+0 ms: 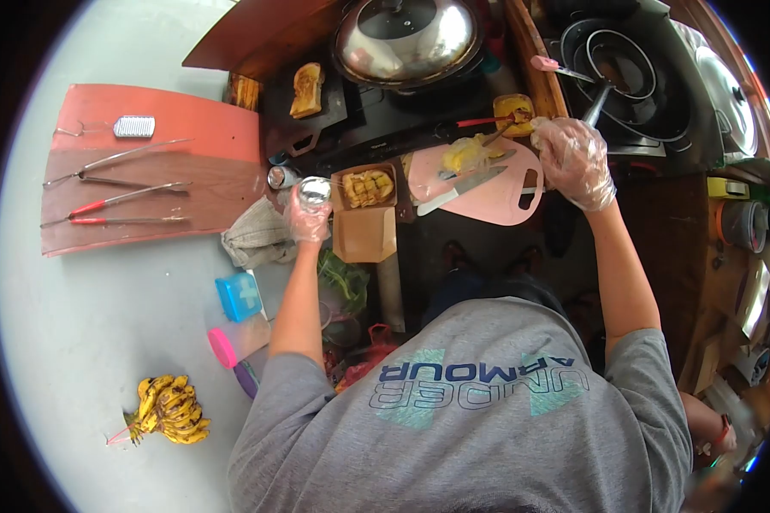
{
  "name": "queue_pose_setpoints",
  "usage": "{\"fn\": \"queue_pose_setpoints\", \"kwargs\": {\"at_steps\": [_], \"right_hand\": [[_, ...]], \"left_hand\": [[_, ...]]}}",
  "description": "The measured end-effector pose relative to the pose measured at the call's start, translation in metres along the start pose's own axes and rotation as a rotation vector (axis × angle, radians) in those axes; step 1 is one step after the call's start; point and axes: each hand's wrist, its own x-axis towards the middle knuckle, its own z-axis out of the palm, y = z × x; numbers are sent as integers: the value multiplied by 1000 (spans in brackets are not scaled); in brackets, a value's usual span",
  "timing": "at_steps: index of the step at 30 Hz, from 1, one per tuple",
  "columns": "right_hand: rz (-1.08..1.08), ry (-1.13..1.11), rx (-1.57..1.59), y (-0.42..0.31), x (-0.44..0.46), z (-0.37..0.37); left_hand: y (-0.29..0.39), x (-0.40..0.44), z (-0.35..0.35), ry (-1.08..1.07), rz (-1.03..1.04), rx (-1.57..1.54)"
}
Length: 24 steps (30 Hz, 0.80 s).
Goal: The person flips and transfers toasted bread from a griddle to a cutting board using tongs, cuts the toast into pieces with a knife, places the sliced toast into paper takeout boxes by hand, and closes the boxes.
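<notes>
My left hand point(308, 224), in a clear plastic glove, is wrapped round a shiny metal shaker point(315, 191). Just right of it is an open cardboard box point(364, 235) with a browned, cut-up piece of food point(368, 187) inside. My right hand point(578, 161), also gloved, has its fingers curled by the right end of a pink cutting board point(479, 203); whatever they hold is hidden. On the board lie a knife point(470, 188) and a crumpled plastic glove or bag with yellow stuff point(465, 156). A yellow tub point(513, 109) with a red-handled utensil stands behind the board.
A lidded wok point(402, 38) stands at the back, near a browned slice point(307, 90) on a dark board. Dark pans point(629, 68) sit at right. Tongs point(120, 162) and a grater point(134, 126) lie at left, with bananas point(169, 409) below. Another person's arm point(710, 423) shows at lower right.
</notes>
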Motion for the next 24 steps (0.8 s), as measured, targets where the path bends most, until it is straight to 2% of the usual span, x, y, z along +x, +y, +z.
{"fn": "queue_pose_setpoints", "kwargs": {"at_steps": [1, 3, 5, 7, 9, 11, 13, 15, 16, 17, 19, 20, 21, 22, 23, 24], "right_hand": [[1, 0, -9, -5, 2, -7], [-64, 123, -3, -17, 1, -27], [60, -62, 175, -24, -44, -36], [183, -325, 301, -41, -59, -36], [475, -693, 434, -42, -94, -4], [493, -801, 395, -31, -144, 28], [506, -760, 497, -22, -155, 48], [689, -843, 419, -9, -158, 73], [660, -769, 394, -1, -165, 84], [621, -796, 409, 6, -172, 94], [588, -505, 346, 19, -178, 117], [439, -497, 229, 25, -184, 120], [395, -519, 257, 22, -175, 116], [520, -785, 261, 20, -162, 109], [645, -1050, 243, 16, -152, 104], [510, -1037, 235, 8, -161, 103]], "left_hand": [[13, -5, 1, -1, 5, -8], [50, -25, 13, -44, -353, -883], [106, -61, 42, -158, -158, -786], [162, -88, 82, -270, -220, -995], [212, -100, 113, -472, -110, -870], [260, -115, 147, -460, -163, -1000], [291, -115, 174, -455, -118, -945], [310, -108, 188, -433, -91, -880], [317, -102, 187, -436, -56, -767], [320, -96, 182, -429, -31, -648], [298, -105, 178, -397, -106, -564], [279, -107, 165, -358, 125, -582], [259, -109, 149, -322, 357, -587], [238, -102, 109, -524, 389, -556], [210, -96, 69, -452, 534, -556], [167, -100, 45, -335, 719, -396]]}}
